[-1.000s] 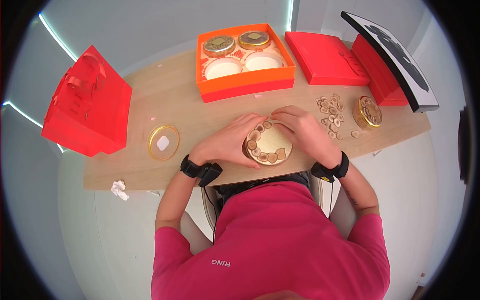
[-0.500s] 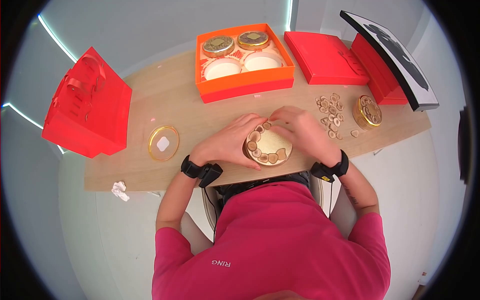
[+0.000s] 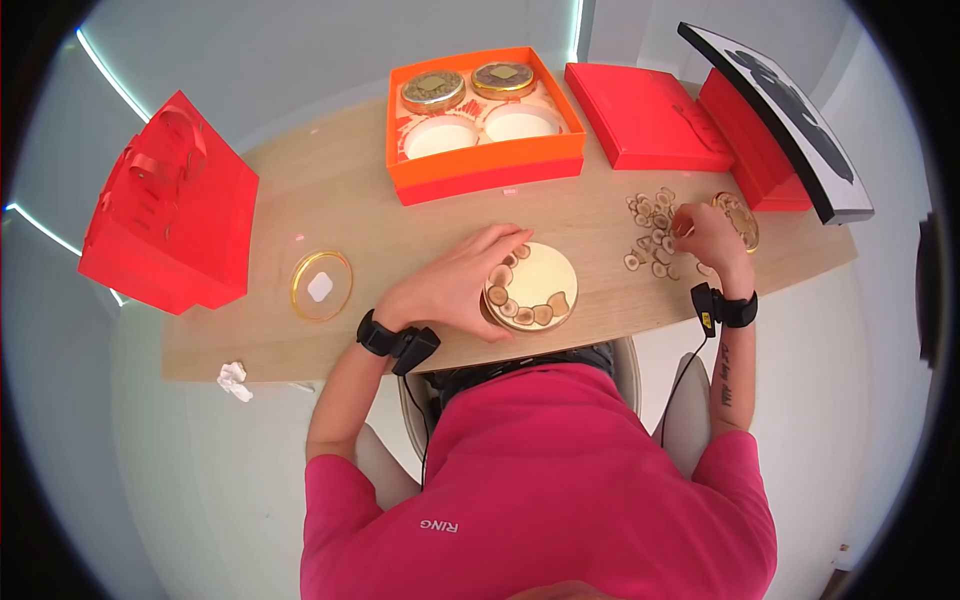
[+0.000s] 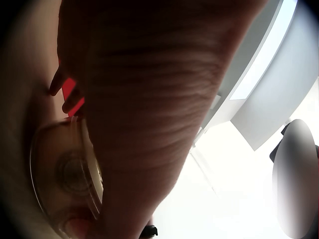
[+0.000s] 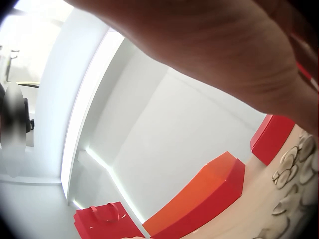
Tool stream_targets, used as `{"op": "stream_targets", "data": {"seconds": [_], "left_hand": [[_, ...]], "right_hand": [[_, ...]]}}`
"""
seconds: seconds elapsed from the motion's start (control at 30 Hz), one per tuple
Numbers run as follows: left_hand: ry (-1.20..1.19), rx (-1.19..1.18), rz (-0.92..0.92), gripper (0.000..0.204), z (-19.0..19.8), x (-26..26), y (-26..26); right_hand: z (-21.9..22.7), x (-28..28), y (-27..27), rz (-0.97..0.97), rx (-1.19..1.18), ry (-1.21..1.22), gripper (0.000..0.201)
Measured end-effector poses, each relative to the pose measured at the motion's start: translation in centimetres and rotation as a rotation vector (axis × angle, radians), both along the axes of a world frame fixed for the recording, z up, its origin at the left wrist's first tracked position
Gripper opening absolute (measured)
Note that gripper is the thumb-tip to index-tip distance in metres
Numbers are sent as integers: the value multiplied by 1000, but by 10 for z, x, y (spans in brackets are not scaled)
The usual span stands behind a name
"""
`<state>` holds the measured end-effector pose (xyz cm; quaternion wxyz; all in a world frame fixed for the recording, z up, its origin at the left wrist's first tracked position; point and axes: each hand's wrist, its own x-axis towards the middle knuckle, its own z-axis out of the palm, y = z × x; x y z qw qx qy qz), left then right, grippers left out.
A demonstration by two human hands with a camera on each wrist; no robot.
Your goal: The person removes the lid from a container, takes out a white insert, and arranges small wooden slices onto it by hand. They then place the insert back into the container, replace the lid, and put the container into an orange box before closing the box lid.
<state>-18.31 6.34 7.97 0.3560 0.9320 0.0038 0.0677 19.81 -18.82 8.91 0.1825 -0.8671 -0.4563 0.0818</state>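
Note:
My left hand (image 3: pixel 465 278) grips the left side of a round clear jar (image 3: pixel 545 280), thumb at the near side and fingers at the far side. Its top is pale gold, with brown-rimmed round slices (image 3: pixel 541 313) laid in an arc along the left and near edge. The jar's transparent wall (image 4: pixel 65 169) shows below the hand in the left wrist view. Over at the right, my right hand (image 3: pixel 712 240) reaches down with bent fingers into a loose pile of slices (image 3: pixel 657 222). Its fingertips are hidden among them, so I cannot tell whether they pinch one.
Behind the right hand stands a gold-rimmed jar (image 3: pixel 738 215) of slices. An orange-red box (image 3: pixel 490 170) holding two jars is at the back. Red boxes (image 3: pixel 650 120) and a framed picture (image 3: pixel 790 110) stand back right. Leftward are a gold-rimmed lid (image 3: pixel 321 310) and a red bag (image 3: pixel 175 220).
My right hand has left the jar's far edge and moved right to the slice pile, where some slices have shifted. The left hand keeps its hold on the jar.

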Motion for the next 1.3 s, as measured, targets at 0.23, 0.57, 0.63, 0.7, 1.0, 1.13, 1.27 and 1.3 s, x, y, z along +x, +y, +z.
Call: {"op": "stream_targets", "data": {"seconds": [0.23, 0.57, 0.63, 0.7, 1.0, 1.13, 1.27, 1.3], "left_hand": [[-8, 5, -38, 119, -3, 2, 3], [-6, 5, -27, 121, 0, 0, 4], [-34, 21, -42, 120, -5, 0, 6], [-59, 37, -52, 120, -8, 0, 8], [-39, 38, -18, 114, -1, 5, 0], [-30, 47, -14, 113, -1, 5, 1], [-49, 59, -18, 118, -4, 5, 1], [-66, 66, -21, 121, -5, 6, 2]], "right_hand": [[-1, -6, 5, 86, -9, 11, 27], [38, -71, 20, 191, 190, 79, 15], [48, -99, 32, 243, 237, 289, 15], [41, -118, 43, 356, 250, 262, 18], [19, -167, 73, 516, 483, 96, 32], [13, -170, 79, 487, 457, -37, 38], [10, -173, 80, 491, 426, -34, 42], [7, -172, 81, 492, 423, -26, 42]]}}
